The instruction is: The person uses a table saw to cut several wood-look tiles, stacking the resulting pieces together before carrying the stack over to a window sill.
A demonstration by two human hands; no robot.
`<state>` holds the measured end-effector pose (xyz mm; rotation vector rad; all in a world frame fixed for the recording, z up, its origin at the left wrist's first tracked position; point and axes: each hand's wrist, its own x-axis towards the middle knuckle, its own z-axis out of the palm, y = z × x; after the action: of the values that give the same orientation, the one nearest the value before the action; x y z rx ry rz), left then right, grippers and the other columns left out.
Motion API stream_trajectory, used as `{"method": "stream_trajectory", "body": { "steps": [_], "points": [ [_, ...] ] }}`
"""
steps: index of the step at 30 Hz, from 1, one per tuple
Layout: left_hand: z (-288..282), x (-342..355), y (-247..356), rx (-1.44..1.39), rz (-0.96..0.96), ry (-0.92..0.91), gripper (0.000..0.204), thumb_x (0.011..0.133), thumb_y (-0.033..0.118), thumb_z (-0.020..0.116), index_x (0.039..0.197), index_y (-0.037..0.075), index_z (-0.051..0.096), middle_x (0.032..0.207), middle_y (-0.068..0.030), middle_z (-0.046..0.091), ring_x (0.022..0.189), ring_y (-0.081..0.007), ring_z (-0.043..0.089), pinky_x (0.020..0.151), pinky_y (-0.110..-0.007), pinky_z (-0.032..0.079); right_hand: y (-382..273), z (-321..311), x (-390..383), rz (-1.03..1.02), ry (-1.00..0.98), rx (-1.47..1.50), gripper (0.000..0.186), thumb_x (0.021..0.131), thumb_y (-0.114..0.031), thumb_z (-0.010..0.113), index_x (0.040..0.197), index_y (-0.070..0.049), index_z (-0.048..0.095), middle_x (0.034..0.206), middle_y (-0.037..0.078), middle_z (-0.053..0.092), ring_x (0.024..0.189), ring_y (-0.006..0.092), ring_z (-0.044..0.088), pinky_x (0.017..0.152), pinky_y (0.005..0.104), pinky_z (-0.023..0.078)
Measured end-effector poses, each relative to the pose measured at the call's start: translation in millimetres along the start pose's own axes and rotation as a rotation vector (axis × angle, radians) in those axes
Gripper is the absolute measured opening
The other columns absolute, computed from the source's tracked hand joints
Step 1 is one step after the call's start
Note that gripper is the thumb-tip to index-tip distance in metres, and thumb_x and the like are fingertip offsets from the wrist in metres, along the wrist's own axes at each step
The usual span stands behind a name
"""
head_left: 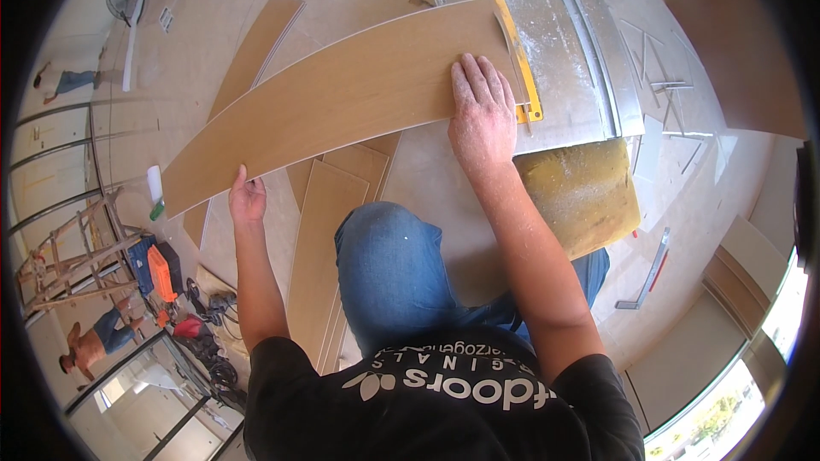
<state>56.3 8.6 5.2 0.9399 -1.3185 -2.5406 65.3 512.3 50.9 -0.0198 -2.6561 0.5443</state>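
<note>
A long brown board (342,85) with a pale edge slants across in front of me. Its right end lies over a dusty metal machine table (564,51), beside a yellow plate (527,77) set in the top. Near the left end, my left hand (248,196) grips the board's near edge, thumb on top and the other fingers partly hidden beneath. My right hand (483,115) rests palm down on the right end, fingers stretched flat and dusty, with the thumb out of sight.
More brown boards (333,222) lie on the floor below. A worn yellow block (581,196) stands against the machine's near side. A square tool (645,273) and thin offcuts (666,85) lie at right. Left are an orange case (160,273), scaffolding (73,260) and another person (98,341).
</note>
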Motion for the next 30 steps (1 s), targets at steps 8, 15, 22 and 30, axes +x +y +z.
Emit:
{"method": "stream_trajectory", "body": {
  "steps": [8, 15, 22, 30],
  "points": [
    [-5, -3, 0, -0.019, -0.002, -0.009, 0.029, 0.093, 0.003, 0.069, 0.122, 0.003, 0.062, 0.118, -0.0092, 0.069, 0.107, -0.02, 0.068, 0.086, -0.027, 0.061, -1, -2, -4, 0.011, 0.012, 0.017, 0.053, 0.076, 0.003, 0.058, 0.129, -0.001, 0.062, 0.14, 0.012, 0.058, 0.135, 0.0303, 0.05, 0.115, 0.0436, 0.037],
    [-4, -10, -2, -0.041, 0.004, -0.018, 0.028, 0.094, 0.002, 0.067, 0.122, 0.001, 0.061, 0.119, -0.0114, 0.069, 0.108, -0.0215, 0.068, 0.087, -0.028, 0.061, 0, -4, -7, -0.007, -0.024, -0.032, 0.046, 0.083, -0.005, 0.057, 0.129, 0.0, 0.062, 0.141, 0.013, 0.057, 0.135, 0.0299, 0.05, 0.115, 0.0442, 0.036],
    [-6, -12, -2, -0.04, -0.015, -0.037, 0.027, 0.095, 0.003, 0.067, 0.121, 0.001, 0.062, 0.117, -0.0111, 0.07, 0.107, -0.0207, 0.069, 0.085, -0.028, 0.062, -1, -5, -9, -0.003, -0.022, -0.03, 0.046, 0.083, -0.005, 0.057, 0.128, -0.001, 0.062, 0.141, 0.013, 0.057, 0.135, 0.0299, 0.05, 0.116, 0.0443, 0.036],
    [-15, -9, -2, -0.03, -0.011, -0.031, 0.027, 0.095, 0.003, 0.066, 0.122, 0.001, 0.061, 0.12, -0.0109, 0.069, 0.109, -0.0216, 0.068, 0.088, -0.029, 0.061, -2, -8, -11, -0.004, -0.043, -0.035, 0.046, 0.084, -0.005, 0.057, 0.129, -0.001, 0.062, 0.142, 0.012, 0.057, 0.136, 0.0297, 0.049, 0.116, 0.0447, 0.036]
  ]
}}
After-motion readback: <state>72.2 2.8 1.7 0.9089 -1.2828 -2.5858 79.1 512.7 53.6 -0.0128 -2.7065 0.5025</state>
